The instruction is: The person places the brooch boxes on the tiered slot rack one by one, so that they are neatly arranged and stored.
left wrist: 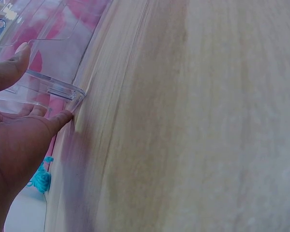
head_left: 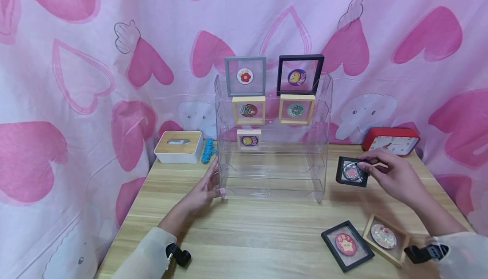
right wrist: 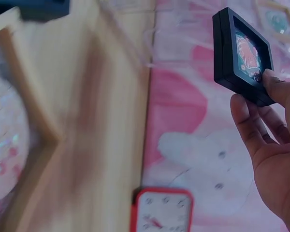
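Observation:
A clear tiered display rack (head_left: 272,183) stands mid-table. My left hand (head_left: 206,186) grips its lower left side; in the left wrist view, the thumb and fingers of my left hand (left wrist: 19,111) lie on either side of the clear panel. At the right, my right hand (head_left: 396,175) pinches a small black display frame (head_left: 345,176) by one edge, above the table. The right wrist view shows the thumb on the front of the black frame (right wrist: 224,53) and fingers underneath. A round picture piece (head_left: 352,171) sits inside the frame.
Several framed pieces stand on the rack, including a grey frame (head_left: 245,59) and a black one (head_left: 322,69). At front right lie another black frame (head_left: 331,245) and a wooden frame (head_left: 398,258). Behind are a tissue box (head_left: 177,156), blue cord (head_left: 207,151) and red clock (head_left: 392,131).

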A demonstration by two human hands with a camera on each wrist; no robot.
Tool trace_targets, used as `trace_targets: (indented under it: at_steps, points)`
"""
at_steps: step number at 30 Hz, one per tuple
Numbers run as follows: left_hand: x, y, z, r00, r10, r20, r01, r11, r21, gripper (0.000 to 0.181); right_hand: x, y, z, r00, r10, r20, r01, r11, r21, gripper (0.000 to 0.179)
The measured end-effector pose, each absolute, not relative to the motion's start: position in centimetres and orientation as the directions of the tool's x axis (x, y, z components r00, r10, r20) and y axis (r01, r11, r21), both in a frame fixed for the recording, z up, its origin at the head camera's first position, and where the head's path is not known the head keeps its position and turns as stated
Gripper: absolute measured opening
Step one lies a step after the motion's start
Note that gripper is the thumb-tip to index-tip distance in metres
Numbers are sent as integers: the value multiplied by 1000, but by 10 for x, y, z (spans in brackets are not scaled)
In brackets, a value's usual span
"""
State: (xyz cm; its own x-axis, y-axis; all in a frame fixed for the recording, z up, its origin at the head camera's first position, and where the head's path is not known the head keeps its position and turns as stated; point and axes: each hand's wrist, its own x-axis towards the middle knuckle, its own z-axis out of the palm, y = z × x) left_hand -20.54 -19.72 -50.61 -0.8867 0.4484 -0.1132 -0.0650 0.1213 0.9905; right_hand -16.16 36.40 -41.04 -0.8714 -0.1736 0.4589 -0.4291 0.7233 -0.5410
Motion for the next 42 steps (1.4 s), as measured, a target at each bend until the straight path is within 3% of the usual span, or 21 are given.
trace_targets:
  at_steps: [12,27,36,42]
  points:
    - [-204,-197,-505,-885,446,-135,-93,115,989,112,-170,312,-375,-807,-242,538,-534,686,-493,44]
    - [-205,-197,-506,-886,444,-137,-98,109,989,112,-206,253,-338,-724,-268,636,-638,610,-470,37]
    - [-205,-197,-507,-886,441,-143,-102,115,988,112,-224,231,-338,-719,-255,647,-636,617,-464,29]
    - [-206,-198,-507,-887,446,-125,-80,117,990,113,-229,223,-342,-681,-333,652,-669,644,-370,32]
